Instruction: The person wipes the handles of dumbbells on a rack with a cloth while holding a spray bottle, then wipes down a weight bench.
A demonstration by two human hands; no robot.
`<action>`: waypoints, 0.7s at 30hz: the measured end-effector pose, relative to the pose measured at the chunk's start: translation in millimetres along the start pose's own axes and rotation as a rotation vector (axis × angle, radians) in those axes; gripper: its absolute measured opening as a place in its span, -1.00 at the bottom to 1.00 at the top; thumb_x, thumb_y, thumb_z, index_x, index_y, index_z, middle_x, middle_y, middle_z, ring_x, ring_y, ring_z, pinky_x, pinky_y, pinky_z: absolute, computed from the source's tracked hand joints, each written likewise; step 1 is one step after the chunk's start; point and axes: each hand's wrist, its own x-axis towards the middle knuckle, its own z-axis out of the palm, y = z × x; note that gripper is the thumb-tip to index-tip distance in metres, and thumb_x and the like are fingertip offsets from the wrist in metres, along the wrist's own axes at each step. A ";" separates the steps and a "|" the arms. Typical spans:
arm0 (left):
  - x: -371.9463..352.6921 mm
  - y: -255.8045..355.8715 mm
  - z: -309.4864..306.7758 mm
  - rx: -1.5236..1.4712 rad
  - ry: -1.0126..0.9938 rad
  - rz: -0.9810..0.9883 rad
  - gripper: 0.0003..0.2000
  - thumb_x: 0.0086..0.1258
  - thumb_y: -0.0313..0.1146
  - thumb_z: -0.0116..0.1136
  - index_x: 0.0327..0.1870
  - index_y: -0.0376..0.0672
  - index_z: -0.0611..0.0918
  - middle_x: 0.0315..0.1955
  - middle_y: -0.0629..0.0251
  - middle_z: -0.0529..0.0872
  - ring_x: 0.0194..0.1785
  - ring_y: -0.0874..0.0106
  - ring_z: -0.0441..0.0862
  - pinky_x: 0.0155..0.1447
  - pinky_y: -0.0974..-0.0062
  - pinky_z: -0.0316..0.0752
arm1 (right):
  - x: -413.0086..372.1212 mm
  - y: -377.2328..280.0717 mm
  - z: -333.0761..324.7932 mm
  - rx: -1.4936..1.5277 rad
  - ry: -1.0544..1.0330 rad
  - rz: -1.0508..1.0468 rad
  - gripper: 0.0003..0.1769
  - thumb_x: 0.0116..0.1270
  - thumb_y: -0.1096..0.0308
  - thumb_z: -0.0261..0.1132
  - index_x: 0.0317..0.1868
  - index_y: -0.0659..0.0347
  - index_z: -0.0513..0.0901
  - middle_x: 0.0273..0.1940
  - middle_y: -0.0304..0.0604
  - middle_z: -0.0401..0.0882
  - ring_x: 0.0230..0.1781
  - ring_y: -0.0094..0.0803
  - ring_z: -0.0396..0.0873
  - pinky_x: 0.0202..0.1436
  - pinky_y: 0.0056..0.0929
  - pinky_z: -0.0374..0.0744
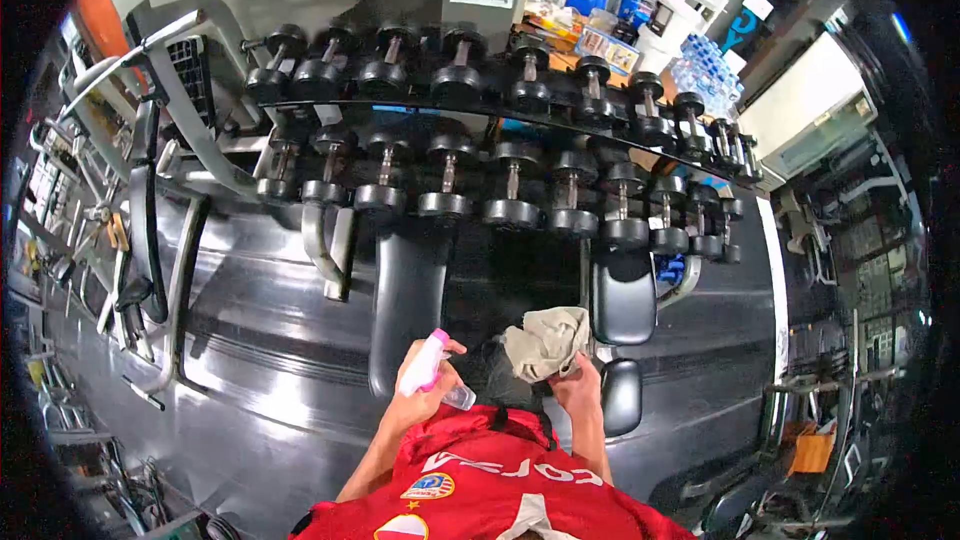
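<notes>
My left hand (415,392) is shut on a small spray bottle (428,362) with a pink top and a clear body, held in front of my red shirt. My right hand (580,385) grips a crumpled beige cloth (545,340), which bunches up above the fingers. Both hands are close together over a black padded bench (410,290) that runs away from me. Just beyond it stands a two-tier rack of black dumbbells (470,90).
A second black pad (622,295) and a smaller one (622,395) sit to the right of my right hand. Grey machine frames (180,120) stand at left. A counter with water bottles (705,75) and boxes lies behind the rack. Shiny dark floor (260,360) spreads to the left.
</notes>
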 end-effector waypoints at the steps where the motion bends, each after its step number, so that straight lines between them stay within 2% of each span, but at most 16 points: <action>1: 7.8 3.1 0.9 0.039 0.015 -0.010 -0.63 0.27 -0.60 0.10 0.09 -0.29 0.34 -0.03 0.09 0.58 -0.39 0.51 0.63 -0.29 0.57 0.53 | 12.1 -5.4 5.0 0.114 0.003 0.017 -0.42 0.32 0.23 0.07 0.34 0.13 0.27 0.29 -0.06 0.34 0.28 -0.09 0.35 0.31 -0.04 0.37; 2: 18.8 4.0 1.8 0.079 0.032 -0.019 -0.65 0.27 -0.61 0.09 0.07 -0.28 0.35 -0.04 0.09 0.59 -0.37 0.52 0.63 -0.28 0.58 0.53 | 25.8 -13.4 11.3 0.227 0.005 0.036 -0.41 0.27 0.29 0.15 0.33 0.12 0.28 0.25 -0.06 0.38 0.23 -0.09 0.41 0.25 -0.03 0.43; 3: 40.1 -1.3 4.0 0.082 0.086 -0.032 -0.65 0.27 -0.61 0.09 0.07 -0.28 0.35 -0.04 0.09 0.59 -0.37 0.52 0.63 -0.28 0.58 0.53 | 53.1 -31.7 22.6 0.222 0.017 0.145 -0.37 0.25 0.29 0.17 0.34 0.13 0.27 0.27 -0.07 0.37 0.27 -0.08 0.38 0.31 -0.05 0.37; 4: 59.2 -6.1 1.5 0.028 0.098 -0.030 -0.64 0.25 -0.63 0.08 0.07 -0.27 0.36 -0.04 0.09 0.59 -0.37 0.52 0.63 -0.27 0.58 0.53 | 79.1 -38.2 25.9 0.211 0.004 0.165 -0.37 0.25 0.29 0.17 0.34 0.13 0.27 0.27 -0.07 0.37 0.27 -0.08 0.38 0.31 -0.05 0.37; 7: 98.3 -12.2 2.8 -0.044 0.174 -0.074 -0.64 0.21 -0.65 0.07 0.05 -0.26 0.38 -0.07 0.11 0.61 -0.36 0.53 0.63 -0.25 0.58 0.53 | 138.7 -61.7 41.2 0.157 -0.206 0.137 -0.33 0.23 0.30 0.22 0.35 0.18 0.25 0.28 -0.09 0.36 0.32 -0.14 0.32 0.39 -0.05 0.25; 9: 124.0 -11.9 4.2 -0.066 0.224 -0.117 -0.65 0.20 -0.65 0.07 0.03 -0.26 0.40 -0.09 0.13 0.62 -0.36 0.53 0.63 -0.24 0.58 0.52 | 171.5 -79.6 52.4 0.085 -0.225 0.147 -0.34 0.25 0.26 0.20 0.35 0.19 0.25 0.30 -0.08 0.34 0.33 -0.13 0.29 0.40 -0.05 0.24; 11: 152.3 -6.2 6.8 0.049 0.263 -0.173 -0.69 0.20 -0.63 0.10 -0.02 -0.26 0.45 -0.13 0.17 0.63 -0.36 0.53 0.62 -0.24 0.57 0.52 | 205.2 -100.0 63.8 0.041 -0.276 0.149 -0.35 0.25 0.24 0.21 0.33 0.21 0.28 0.30 -0.09 0.35 0.33 -0.15 0.30 0.40 -0.06 0.26; 14: 184.3 -19.0 8.8 0.014 0.401 -0.157 -0.73 0.20 -0.61 0.12 -0.06 -0.27 0.46 -0.16 0.20 0.62 -0.37 0.52 0.62 -0.23 0.57 0.52 | 253.3 -127.0 73.1 0.159 -0.200 0.230 -0.39 0.24 0.26 0.23 0.30 0.21 0.33 0.28 -0.10 0.38 0.32 -0.15 0.32 0.39 -0.08 0.28; 15: 191.3 -25.9 6.5 0.066 0.417 -0.152 -0.70 0.25 -0.53 0.18 -0.01 -0.28 0.44 -0.19 0.19 0.61 -0.37 0.51 0.63 -0.22 0.56 0.53 | 266.3 -136.8 76.7 0.171 -0.242 0.249 -0.35 0.27 0.27 0.21 0.35 0.16 0.25 0.29 -0.14 0.36 0.33 -0.18 0.30 0.39 -0.12 0.28; 16: 198.5 -29.2 6.7 0.070 0.419 -0.154 -0.70 0.25 -0.53 0.18 -0.01 -0.28 0.44 -0.19 0.19 0.61 -0.37 0.51 0.63 -0.22 0.56 0.53 | 277.8 -145.0 80.6 0.173 -0.243 0.253 -0.35 0.27 0.27 0.21 0.35 0.16 0.25 0.29 -0.14 0.36 0.33 -0.18 0.30 0.39 -0.12 0.28; 19: 219.0 -36.2 8.0 0.084 0.537 -0.049 -0.64 0.34 -0.32 0.22 0.02 -0.29 0.40 -0.19 0.10 0.58 -0.38 0.45 0.66 -0.22 0.53 0.53 | 307.4 -165.4 80.4 0.192 -0.301 0.230 -0.42 0.27 0.22 0.21 0.28 0.19 0.36 0.27 -0.10 0.40 0.32 -0.14 0.32 0.38 -0.09 0.30; 21: 229.7 -38.6 11.1 0.130 0.604 -0.016 -0.64 0.35 -0.29 0.22 -0.01 -0.30 0.40 -0.20 0.08 0.59 -0.39 0.42 0.67 -0.22 0.49 0.53 | 321.5 -173.7 78.5 0.191 -0.282 0.229 -0.42 0.27 0.22 0.20 0.29 0.18 0.35 0.27 -0.10 0.40 0.32 -0.14 0.32 0.38 -0.09 0.29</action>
